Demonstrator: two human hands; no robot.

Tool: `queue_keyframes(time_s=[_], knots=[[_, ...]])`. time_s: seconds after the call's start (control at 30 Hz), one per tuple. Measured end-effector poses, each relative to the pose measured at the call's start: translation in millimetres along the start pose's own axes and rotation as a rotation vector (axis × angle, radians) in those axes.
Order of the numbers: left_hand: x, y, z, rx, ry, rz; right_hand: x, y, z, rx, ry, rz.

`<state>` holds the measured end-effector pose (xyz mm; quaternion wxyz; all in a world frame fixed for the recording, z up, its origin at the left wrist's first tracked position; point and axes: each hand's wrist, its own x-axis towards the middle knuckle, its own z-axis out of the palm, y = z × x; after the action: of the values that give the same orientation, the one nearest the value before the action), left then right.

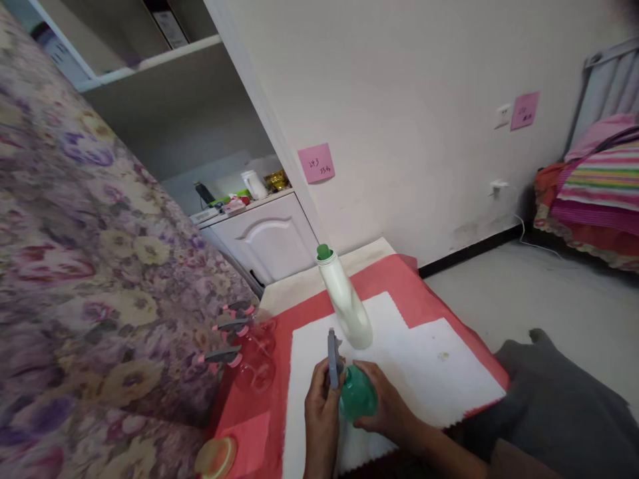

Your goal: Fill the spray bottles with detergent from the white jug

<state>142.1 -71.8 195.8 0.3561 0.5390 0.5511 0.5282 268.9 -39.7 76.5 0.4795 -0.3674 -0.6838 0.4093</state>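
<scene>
A green spray bottle is between my two hands, over the white cloth. My left hand is closed around its grey spray head at the neck. Wrapped round the body of the bottle is my right hand. Whether the spray head is screwed onto the neck I cannot tell, since my fingers cover the joint. Just behind stands a tall white bottle with a green cap, upright on the cloth and apart from my hands.
Several clear spray bottles with grey-and-pink heads stand at the table's left edge, beside the floral curtain. A roll of tape lies at the front left on the red cloth. A wall and a white cabinet are behind.
</scene>
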Motion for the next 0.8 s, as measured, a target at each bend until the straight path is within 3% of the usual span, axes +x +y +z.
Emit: queue_keyframes(time_s=[0.7, 0.8], knots=[[-3.1, -16.7, -5.2, 0.149, -0.049, 0.087, -0.6, -1.3, -1.1, 0.023, 0.007, -0.030], [-1.3, -12.6, -7.9, 0.144, -0.106, 0.086, 1.1, -4.8, -1.8, 0.028, -0.003, -0.043]])
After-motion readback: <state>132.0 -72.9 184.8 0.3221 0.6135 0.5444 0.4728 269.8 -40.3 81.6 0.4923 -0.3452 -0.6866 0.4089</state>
